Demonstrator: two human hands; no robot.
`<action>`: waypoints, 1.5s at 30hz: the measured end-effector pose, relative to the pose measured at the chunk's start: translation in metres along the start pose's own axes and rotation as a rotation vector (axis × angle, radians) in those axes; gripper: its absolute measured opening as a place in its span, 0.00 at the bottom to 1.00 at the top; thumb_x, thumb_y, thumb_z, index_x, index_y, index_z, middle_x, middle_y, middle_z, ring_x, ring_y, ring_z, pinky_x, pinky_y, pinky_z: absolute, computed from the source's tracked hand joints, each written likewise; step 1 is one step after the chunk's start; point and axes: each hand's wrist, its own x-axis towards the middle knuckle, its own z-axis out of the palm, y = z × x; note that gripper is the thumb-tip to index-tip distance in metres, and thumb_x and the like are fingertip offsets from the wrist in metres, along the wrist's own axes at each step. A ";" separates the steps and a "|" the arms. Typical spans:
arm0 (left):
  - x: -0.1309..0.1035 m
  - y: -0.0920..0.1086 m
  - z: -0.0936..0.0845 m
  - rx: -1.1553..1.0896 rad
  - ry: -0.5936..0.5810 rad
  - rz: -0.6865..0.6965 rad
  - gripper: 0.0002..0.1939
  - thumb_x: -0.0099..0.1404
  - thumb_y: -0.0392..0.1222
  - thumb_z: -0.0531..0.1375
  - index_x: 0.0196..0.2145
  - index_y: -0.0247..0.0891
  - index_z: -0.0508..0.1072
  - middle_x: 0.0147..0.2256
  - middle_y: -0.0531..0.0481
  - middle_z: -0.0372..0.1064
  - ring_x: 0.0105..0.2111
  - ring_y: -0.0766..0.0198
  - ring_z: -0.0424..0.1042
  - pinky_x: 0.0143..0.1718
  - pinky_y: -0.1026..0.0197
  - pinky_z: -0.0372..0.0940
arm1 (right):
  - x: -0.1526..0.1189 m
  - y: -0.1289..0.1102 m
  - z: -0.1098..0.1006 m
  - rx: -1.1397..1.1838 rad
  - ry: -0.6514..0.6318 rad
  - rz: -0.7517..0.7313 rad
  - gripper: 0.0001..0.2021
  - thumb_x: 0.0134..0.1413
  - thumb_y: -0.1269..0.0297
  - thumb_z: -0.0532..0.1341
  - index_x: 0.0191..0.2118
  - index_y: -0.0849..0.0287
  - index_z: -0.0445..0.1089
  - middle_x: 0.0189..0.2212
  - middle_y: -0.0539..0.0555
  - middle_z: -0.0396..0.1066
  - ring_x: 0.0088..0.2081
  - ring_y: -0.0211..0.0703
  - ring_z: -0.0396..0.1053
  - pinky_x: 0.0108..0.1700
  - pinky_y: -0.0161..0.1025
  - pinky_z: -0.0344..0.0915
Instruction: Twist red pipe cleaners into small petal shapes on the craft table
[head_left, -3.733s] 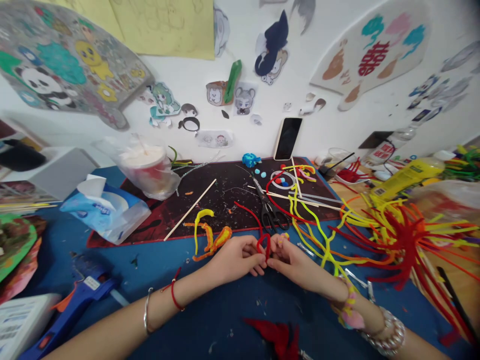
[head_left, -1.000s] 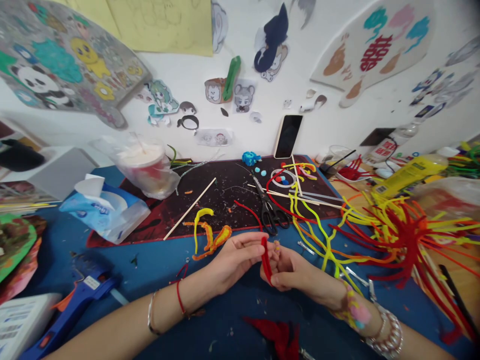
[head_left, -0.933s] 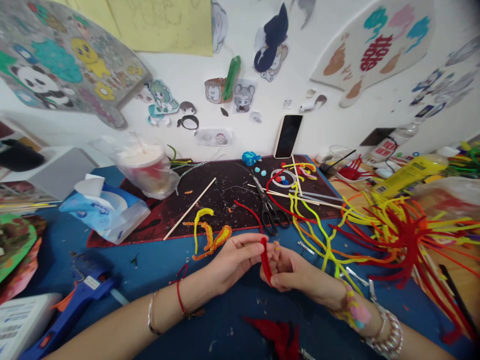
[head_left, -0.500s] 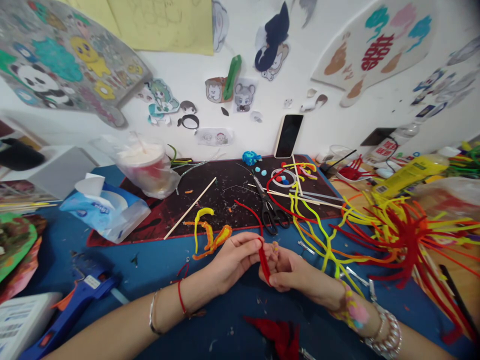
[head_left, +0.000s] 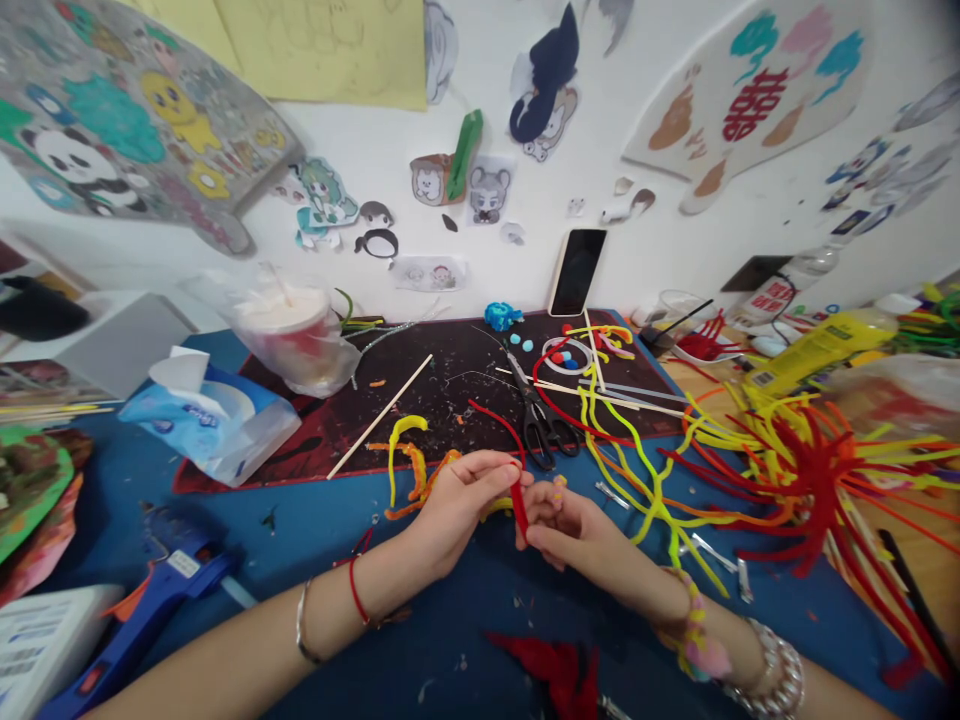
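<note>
A red pipe cleaner [head_left: 520, 510] runs between my two hands, folded or doubled where it shows. My left hand [head_left: 469, 498] pinches its upper part between thumb and fingertips. Lower down, my right hand [head_left: 574, 535] grips it between thumb and forefinger, with the other fingers curled. Just beyond the hands lie black-handled scissors [head_left: 544, 425] and another red strand [head_left: 499, 412] on the dark mat. Orange and yellow bent pipe cleaners [head_left: 412, 465] rest behind my left hand, partly covered by it. Near the front edge lies a red fuzzy piece [head_left: 551, 670].
Left are a blue glue gun [head_left: 176, 570], a tissue pack [head_left: 210, 415] and a bagged cup [head_left: 289, 335]. Right is a spread of red, yellow and orange pipe cleaners [head_left: 817, 470] and a yellow bottle [head_left: 821, 350]. A phone [head_left: 577, 272] leans on the wall; wooden sticks [head_left: 381, 415] lie about.
Both hands have shifted slightly upward with the red pipe cleaner. My left hand now covers more of the orange piece behind it, and my right wrist has turned a little.
</note>
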 end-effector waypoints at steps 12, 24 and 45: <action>-0.001 0.005 0.004 0.139 -0.001 0.069 0.06 0.56 0.39 0.60 0.32 0.34 0.72 0.32 0.48 0.71 0.34 0.66 0.67 0.37 0.64 0.60 | -0.002 0.003 -0.002 -0.287 0.011 -0.011 0.14 0.55 0.56 0.54 0.30 0.62 0.70 0.23 0.52 0.70 0.18 0.30 0.55 0.22 0.30 0.53; 0.000 0.004 0.003 0.386 -0.037 -0.052 0.13 0.57 0.47 0.58 0.29 0.33 0.72 0.18 0.56 0.61 0.18 0.73 0.58 0.21 0.68 0.53 | -0.005 -0.002 -0.001 -0.421 0.061 -0.125 0.17 0.58 0.59 0.50 0.25 0.61 0.68 0.20 0.51 0.69 0.20 0.32 0.59 0.25 0.32 0.57; 0.000 0.003 0.001 0.312 -0.036 -0.110 0.12 0.55 0.46 0.59 0.27 0.32 0.72 0.20 0.54 0.63 0.18 0.72 0.62 0.21 0.67 0.59 | -0.014 -0.005 -0.015 -1.174 0.189 -1.068 0.09 0.53 0.72 0.58 0.42 0.60 0.66 0.33 0.54 0.74 0.35 0.36 0.71 0.37 0.33 0.68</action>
